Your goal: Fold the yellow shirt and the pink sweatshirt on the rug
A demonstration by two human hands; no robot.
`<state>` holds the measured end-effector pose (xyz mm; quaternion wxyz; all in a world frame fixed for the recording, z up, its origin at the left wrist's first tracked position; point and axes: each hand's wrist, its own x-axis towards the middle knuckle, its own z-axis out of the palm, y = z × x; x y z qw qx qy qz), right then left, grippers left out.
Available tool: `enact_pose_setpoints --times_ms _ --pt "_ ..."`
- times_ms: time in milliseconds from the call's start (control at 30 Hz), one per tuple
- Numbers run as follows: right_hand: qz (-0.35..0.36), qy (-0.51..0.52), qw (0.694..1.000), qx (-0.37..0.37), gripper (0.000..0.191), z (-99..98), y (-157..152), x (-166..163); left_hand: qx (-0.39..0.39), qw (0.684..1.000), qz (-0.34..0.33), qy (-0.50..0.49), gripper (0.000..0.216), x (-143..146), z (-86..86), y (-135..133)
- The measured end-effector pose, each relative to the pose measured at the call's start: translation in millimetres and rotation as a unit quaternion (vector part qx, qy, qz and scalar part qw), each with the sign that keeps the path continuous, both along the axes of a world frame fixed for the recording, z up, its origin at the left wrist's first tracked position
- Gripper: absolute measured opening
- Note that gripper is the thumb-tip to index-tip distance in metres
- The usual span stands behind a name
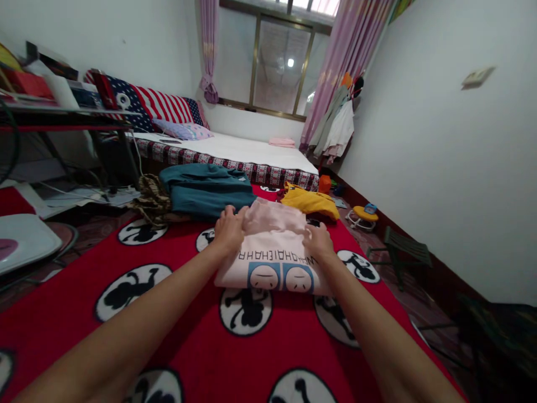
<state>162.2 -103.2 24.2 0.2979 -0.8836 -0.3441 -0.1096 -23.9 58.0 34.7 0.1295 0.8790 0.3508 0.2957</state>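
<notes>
A pale pink shirt point(268, 246) lies folded on the red blanket point(188, 319), its lettering upside down to me above two white round faces on blue squares. At its left edge, my left hand point(230, 230) is closed on the cloth with bent fingers. On the opposite edge, my right hand point(319, 242) grips the fabric the same way. The shirt's upper part is folded over between both hands. Just beyond my left hand sits a teal garment point(207, 190). A yellow garment point(310, 201) rests past my right hand.
A brown patterned cloth point(151, 198) lies left of the teal garment. Behind stands a bed point(239, 148) with pillows. At left are a cluttered desk point(62, 112) and a white seat point(25, 240). Along the right wall are a small yellow stool point(364, 214) and a folding stool point(406, 246).
</notes>
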Motion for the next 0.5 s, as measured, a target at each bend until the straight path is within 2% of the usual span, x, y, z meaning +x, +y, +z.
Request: enact_pose_setpoints --times_ms 67,133,200,333,500 --pt "-0.009 -0.052 0.995 -0.079 0.043 -6.6 11 -3 0.049 0.997 -0.013 0.056 0.062 16 -5.0 -2" --pt "0.014 -0.12 0.988 -0.099 0.044 -16.8 20 -8 0.085 0.991 -0.078 0.064 0.057 28 -17.3 -8" --pt "0.041 -0.13 0.982 -0.129 0.048 -29.6 26 -11 0.08 0.987 -0.119 0.078 0.054 36 -35.0 -15" --pt "0.059 -0.071 0.979 -0.183 0.055 -51.5 27 -6 0.034 0.99 -0.092 0.102 0.057 37 -65.6 -18" --pt "0.043 -0.042 0.984 -0.169 0.058 -54.4 24 -1 -0.032 0.994 -0.031 0.104 0.067 37 -72.3 -2"
